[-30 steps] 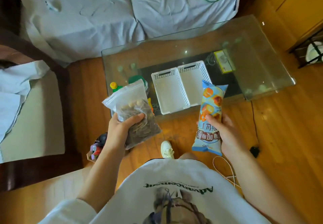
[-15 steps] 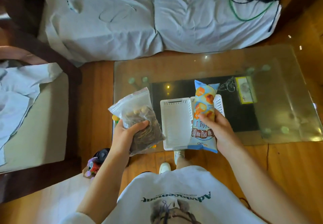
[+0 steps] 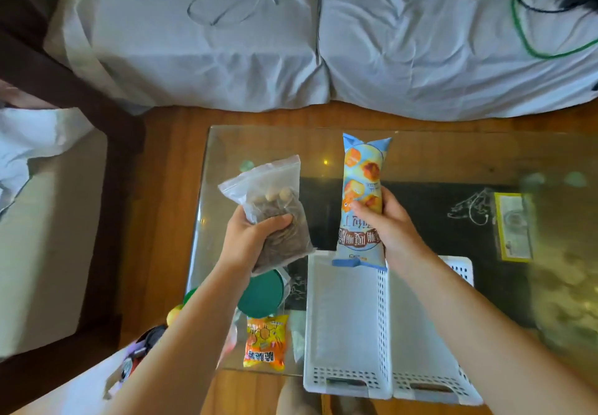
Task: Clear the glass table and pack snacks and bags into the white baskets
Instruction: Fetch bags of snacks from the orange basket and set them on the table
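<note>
Both hands full above white baskets (image 3: 348, 317): left hand (image 3: 249, 243) clamps zip bag of nuts (image 3: 275, 207), right hand (image 3: 388, 227) grips blue snack pack (image 3: 362, 168). Baskets empty. Orange snack packet (image 3: 266, 341), green lid (image 3: 260, 295) left of baskets on tabletop (image 3: 420, 155).

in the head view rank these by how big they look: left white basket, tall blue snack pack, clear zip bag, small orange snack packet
1. left white basket
2. tall blue snack pack and clear zip bag: look alike in area, both partly covered by hands and held nearer the camera, so unranked
3. small orange snack packet
</note>
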A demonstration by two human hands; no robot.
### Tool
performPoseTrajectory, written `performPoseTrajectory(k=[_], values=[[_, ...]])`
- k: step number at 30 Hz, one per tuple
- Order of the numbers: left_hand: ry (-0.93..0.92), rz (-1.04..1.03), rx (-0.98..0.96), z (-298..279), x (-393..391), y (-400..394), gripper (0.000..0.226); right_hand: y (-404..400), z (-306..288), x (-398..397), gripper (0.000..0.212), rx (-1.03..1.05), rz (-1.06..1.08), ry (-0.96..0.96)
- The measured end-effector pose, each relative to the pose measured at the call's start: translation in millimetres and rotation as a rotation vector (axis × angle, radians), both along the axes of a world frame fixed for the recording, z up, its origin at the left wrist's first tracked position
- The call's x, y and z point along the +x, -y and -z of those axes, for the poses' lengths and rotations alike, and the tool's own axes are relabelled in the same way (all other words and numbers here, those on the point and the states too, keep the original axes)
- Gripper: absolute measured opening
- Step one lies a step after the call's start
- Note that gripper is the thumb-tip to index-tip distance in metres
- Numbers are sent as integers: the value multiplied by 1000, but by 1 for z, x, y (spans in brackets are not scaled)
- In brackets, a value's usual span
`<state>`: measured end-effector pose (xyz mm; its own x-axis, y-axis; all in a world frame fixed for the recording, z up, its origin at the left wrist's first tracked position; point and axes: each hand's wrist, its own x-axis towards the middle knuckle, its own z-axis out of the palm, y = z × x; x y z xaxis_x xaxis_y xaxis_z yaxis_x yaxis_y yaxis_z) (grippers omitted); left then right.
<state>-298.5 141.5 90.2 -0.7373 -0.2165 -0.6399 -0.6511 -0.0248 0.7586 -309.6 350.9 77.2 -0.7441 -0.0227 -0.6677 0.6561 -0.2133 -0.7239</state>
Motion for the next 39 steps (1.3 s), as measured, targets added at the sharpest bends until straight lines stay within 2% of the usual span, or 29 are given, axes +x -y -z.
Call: performPoseTrajectory(k=[4, 8, 11, 17, 21, 25, 32, 37, 39], values=[[82, 34, -54, 83, -41, 4, 33, 15, 80, -39, 41, 56, -6, 52], [219, 88, -91, 149, -57, 10, 32, 20, 148, -57, 46, 159, -101, 113], [311, 118, -85, 178, -59, 13, 37, 21, 183, -58, 48, 247, -167, 151], [386, 108, -48, 202, -55, 8, 23, 22, 213, -50, 55, 470, -301, 171], [410, 128, -115, 208, -56, 6, 32, 23, 217, -48, 54, 499, -321, 142], [460, 269, -347, 204, -59, 3, 53, 22, 212, -47, 56, 527, -314, 128], [470, 194, -191, 165, -59, 0, 61, 9, 174, -44, 76, 477, -334, 187], [406, 161, -155, 109, -51, -4, 56, 5, 113, -33, 72, 445, -307, 178], [383, 129, -84, 80, -43, -7, 51, 5, 79, -20, 68, 394, -286, 182]])
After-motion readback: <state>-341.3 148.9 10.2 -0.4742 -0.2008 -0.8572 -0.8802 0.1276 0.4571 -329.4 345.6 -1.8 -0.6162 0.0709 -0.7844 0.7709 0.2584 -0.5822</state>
